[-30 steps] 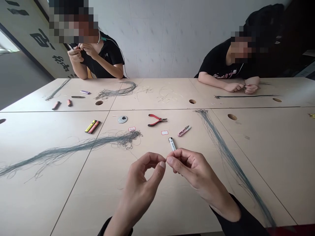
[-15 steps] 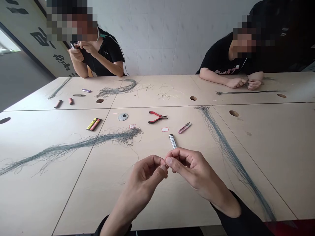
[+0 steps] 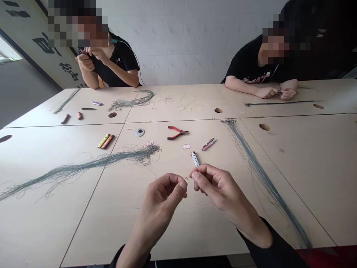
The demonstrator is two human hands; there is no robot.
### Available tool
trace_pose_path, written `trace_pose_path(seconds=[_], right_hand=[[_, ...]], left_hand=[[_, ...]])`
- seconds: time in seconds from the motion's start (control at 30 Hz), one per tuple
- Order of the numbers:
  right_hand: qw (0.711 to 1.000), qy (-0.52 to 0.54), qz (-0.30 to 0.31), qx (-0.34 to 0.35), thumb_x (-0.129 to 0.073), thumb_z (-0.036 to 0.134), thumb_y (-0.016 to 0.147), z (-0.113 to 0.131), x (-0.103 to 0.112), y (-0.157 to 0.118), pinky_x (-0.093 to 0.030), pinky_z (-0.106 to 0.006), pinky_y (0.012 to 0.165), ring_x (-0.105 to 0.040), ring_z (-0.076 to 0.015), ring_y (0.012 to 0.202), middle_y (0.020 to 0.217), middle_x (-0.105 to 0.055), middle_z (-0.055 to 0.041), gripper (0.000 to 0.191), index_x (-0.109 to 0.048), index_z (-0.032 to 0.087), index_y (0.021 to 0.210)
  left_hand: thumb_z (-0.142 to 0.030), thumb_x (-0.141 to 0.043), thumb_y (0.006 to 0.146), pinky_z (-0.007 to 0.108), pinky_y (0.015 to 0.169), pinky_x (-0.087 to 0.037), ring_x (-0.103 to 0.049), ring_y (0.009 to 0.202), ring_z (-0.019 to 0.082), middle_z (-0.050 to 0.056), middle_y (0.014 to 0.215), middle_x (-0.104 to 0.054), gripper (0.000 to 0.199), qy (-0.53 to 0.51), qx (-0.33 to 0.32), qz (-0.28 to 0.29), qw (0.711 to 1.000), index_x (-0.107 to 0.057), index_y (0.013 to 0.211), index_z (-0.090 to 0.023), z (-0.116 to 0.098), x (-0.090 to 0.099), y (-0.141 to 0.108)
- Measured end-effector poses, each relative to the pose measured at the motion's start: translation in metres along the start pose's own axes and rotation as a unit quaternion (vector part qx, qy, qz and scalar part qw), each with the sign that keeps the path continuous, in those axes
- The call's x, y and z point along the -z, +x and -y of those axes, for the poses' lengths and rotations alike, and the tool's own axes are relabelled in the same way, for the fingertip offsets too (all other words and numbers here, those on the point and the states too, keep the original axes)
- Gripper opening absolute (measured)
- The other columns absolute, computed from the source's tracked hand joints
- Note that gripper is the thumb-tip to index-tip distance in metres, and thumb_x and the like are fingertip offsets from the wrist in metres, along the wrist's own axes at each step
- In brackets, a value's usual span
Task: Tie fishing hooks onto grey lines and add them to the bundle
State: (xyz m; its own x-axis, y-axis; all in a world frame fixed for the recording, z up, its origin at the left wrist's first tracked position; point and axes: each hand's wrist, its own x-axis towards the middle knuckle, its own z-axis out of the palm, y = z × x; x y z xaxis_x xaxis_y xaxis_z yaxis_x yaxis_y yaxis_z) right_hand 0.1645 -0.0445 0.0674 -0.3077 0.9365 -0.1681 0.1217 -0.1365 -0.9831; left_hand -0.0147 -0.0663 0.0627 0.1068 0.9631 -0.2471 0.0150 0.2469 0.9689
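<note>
My left hand [image 3: 166, 197] is closed in a pinch on a small, thin hook [image 3: 186, 178], whose curved end sticks up from the fingertips. Just to its right, my right hand [image 3: 213, 186] has thumb and forefinger pressed together; whatever they hold is too fine to make out. A small gap parts the two hands. Beyond the right hand lies a white lighter [image 3: 195, 158], its near end hidden by the fingers. To the left stretches a bundle of blue-green lines [image 3: 92, 163] with a tangle of small hooks at its end. A similar bundle [image 3: 259, 171] slants down on the right.
Red-handled pliers [image 3: 177, 133], pink thread snips [image 3: 208, 144], a round metal disc [image 3: 138, 133] and two lighters [image 3: 106, 141] lie farther up the table. Two people sit across, one with hands [image 3: 93, 59] raised, the other with hands [image 3: 276, 93] on the table. Holes pierce the tabletop.
My hands have moved apart slightly from touching fingertips, and the curve of the hook now shows above the left fingers. The objects on the table have stayed in place.
</note>
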Motion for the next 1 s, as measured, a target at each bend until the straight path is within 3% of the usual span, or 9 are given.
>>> trace_pose_path(seconds=[0.17, 0.37, 0.57, 0.73, 0.87, 1.0], right_hand=[[1.0, -0.011, 0.009, -0.004, -0.063, 0.047, 0.099, 0.0, -0.001, 0.0, -0.042, -0.024, 0.061, -0.051, -0.0118, 0.068, 0.073, -0.058, 0.0031, 0.028, -0.07, 0.021, 0.091], [0.999, -0.035, -0.006, -0.014, -0.067, 0.037, 0.096, 0.004, -0.006, 0.002, -0.048, -0.023, 0.067, -0.059, -0.013, 0.071, 0.075, -0.065, 0.0021, 0.018, -0.073, 0.02, 0.093], [0.996, -0.08, -0.008, -0.03, -0.064, 0.036, 0.095, 0.002, -0.005, 0.0, -0.043, -0.024, 0.06, -0.054, -0.0123, 0.065, 0.071, -0.062, 0.0034, 0.018, -0.07, 0.021, 0.086], [0.997, -0.075, -0.004, -0.032, -0.062, 0.034, 0.096, -0.002, -0.007, 0.001, -0.038, -0.024, 0.055, -0.048, -0.0113, 0.062, 0.069, -0.057, 0.0044, 0.019, -0.064, 0.02, 0.084], [0.998, -0.038, 0.012, -0.041, -0.062, 0.033, 0.095, -0.002, -0.007, 0.001, -0.037, -0.024, 0.055, -0.045, -0.0113, 0.062, 0.067, -0.053, 0.0045, 0.018, -0.062, 0.02, 0.083], [0.998, -0.019, 0.026, -0.053, -0.06, 0.031, 0.097, -0.001, -0.007, 0.0, -0.035, -0.024, 0.054, -0.04, -0.0109, 0.061, 0.066, -0.05, 0.0045, 0.018, -0.061, 0.019, 0.083]], left_hand=[[-0.047, -0.067, 0.092, 0.027, 0.071, -0.045, -0.058, 0.076, 0.016, 0.001, 0.077, -0.067, 0.029, 0.071, -0.066, -0.078, 0.992, -0.068, 0.081, -0.02, 0.006, -0.002, 0.001], [-0.038, -0.065, 0.094, 0.027, 0.071, -0.048, -0.065, 0.077, 0.017, 0.0, 0.081, -0.073, 0.019, 0.149, -0.12, -0.098, 0.977, -0.07, 0.085, -0.022, 0.01, -0.005, 0.0], [-0.027, -0.064, 0.094, 0.025, 0.069, -0.049, -0.066, 0.073, 0.015, -0.002, 0.079, -0.073, 0.013, 0.2, -0.178, -0.101, 0.958, -0.071, 0.083, -0.023, 0.014, -0.005, 0.001], [-0.029, -0.066, 0.093, 0.026, 0.069, -0.049, -0.066, 0.075, 0.015, -0.001, 0.079, -0.074, 0.013, 0.168, -0.161, -0.085, 0.969, -0.071, 0.082, -0.023, 0.015, -0.005, 0.001], [-0.035, -0.064, 0.096, 0.029, 0.079, -0.051, -0.068, 0.087, 0.019, 0.003, 0.089, -0.074, 0.016, 0.104, -0.109, -0.073, 0.986, -0.071, 0.092, -0.021, 0.016, -0.003, 0.003], [-0.042, -0.063, 0.098, 0.031, 0.087, -0.052, -0.068, 0.1, 0.021, 0.006, 0.103, -0.075, 0.024, -0.017, -0.044, 0.017, 0.999, -0.073, 0.106, -0.021, 0.014, -0.003, 0.006]])
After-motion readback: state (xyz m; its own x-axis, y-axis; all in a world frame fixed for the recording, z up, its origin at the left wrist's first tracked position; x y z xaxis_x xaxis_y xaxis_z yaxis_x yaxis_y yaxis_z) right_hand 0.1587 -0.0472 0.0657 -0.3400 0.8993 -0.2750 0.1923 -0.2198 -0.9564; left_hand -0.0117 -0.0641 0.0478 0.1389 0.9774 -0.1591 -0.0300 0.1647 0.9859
